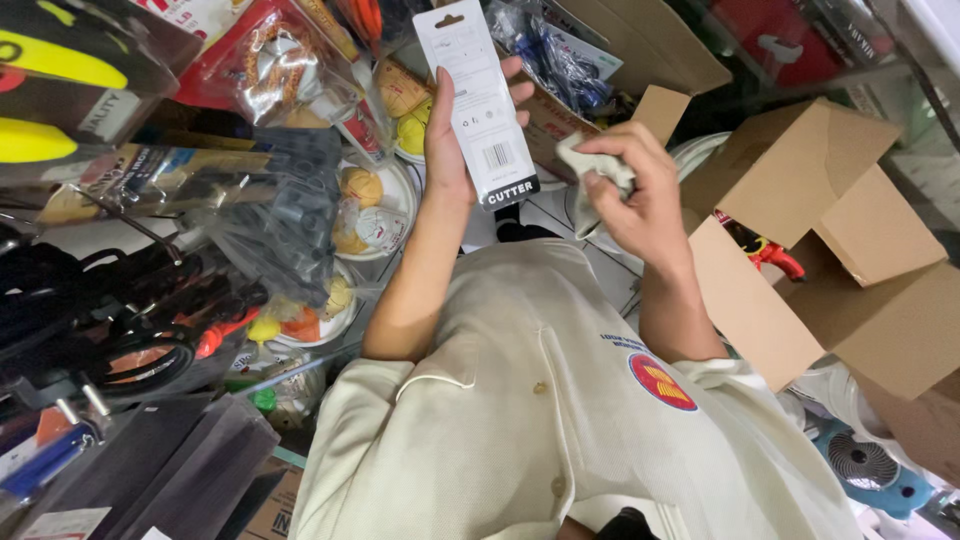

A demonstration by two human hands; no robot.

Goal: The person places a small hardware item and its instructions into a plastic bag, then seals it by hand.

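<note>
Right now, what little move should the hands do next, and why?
Probably bring the right hand a little to its left, so the crumpled cloth meets the white flat package and can wipe it. The left hand holds the package upright, back towards the camera. The cloth is bunched in the right fingers, close beside it, apparently not touching.

The carded package [478, 100] shows only its white back, so whatever it carries on the front is hidden. The cloth [598, 172] is mostly buried inside the right hand [640, 195]. The open cardboard box [850, 270] conceals most of a red-handled tool [765, 250], and the blue fan [865, 465] is half covered.
</note>
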